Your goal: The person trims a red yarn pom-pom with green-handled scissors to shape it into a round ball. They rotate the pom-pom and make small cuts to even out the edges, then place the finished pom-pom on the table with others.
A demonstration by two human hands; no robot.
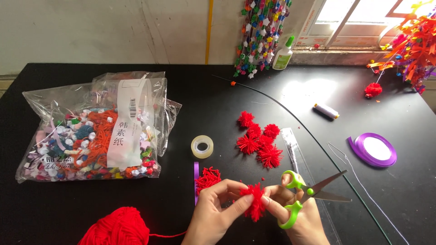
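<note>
Near the table's (190, 90) six o'clock edge, the left hand (213, 211) pinches a soft, light red pompom (254, 202) at its core; the right hand (299, 213) touches it, its grip closed through green scissors (302, 193), blades open toward three o'clock.

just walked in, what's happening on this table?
A person holds a red yarn pompom between the fingertips of both hands. The left hand pinches it; the right hand also carries green-handled scissors, blades open and pointing away. Five finished pompoms lie clustered mid-table, another by the left hand, and a red yarn ball at the near edge.
</note>
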